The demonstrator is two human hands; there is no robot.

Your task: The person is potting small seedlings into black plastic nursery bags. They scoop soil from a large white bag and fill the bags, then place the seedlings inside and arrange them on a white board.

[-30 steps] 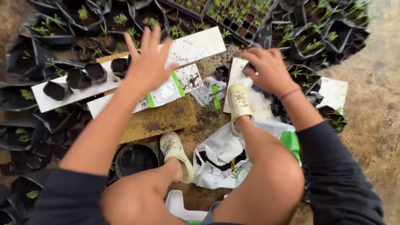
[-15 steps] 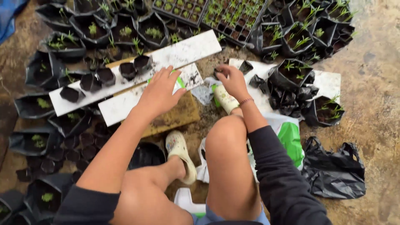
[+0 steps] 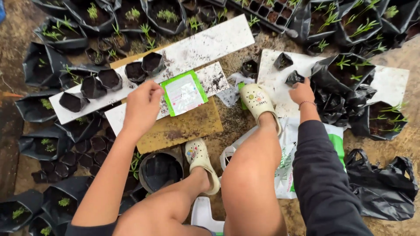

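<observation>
Left hand: curled, pinching the left edge of a green-bordered seed packet lying on a white board. Packet: likely light, thin, floppy; best taken by an edge. Right hand: fingers on a small black bag; grasp unclear. Nearby: soil-filled pots.

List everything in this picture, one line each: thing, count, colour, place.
packet: one, green and white, on the boards, beside the left hand.
boards: several, white, soil-speckled, across the middle and right.
plank: one, brown, under the white boards.
small grow bags: several, black, in a row on a white board.
seedling bags: many, black with green shoots, around the edges.
seedling tray: one, black, top.
pot: one, black, near the left foot.
clogs: two, cream, on the feet.
left hand: at the packet edge.
right hand: at a small black bag.
</observation>
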